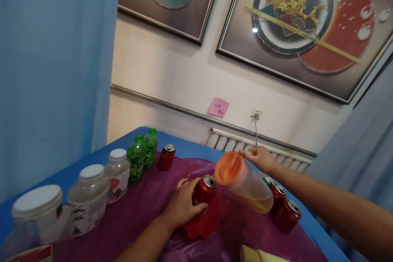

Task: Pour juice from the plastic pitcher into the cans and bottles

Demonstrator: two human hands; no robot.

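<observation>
Left hand (182,204) grips a can (207,188) at the red dish (204,227) — right hand (260,159) holds the tilted pitcher (249,186), liquid (260,205) inside — no stream visible.

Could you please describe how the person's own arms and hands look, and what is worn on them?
The left hand and the right hand are both without gloves. The forearms show no sleeves, and no watch or bracelet is visible. Whether there is a ring, I cannot tell.
</observation>
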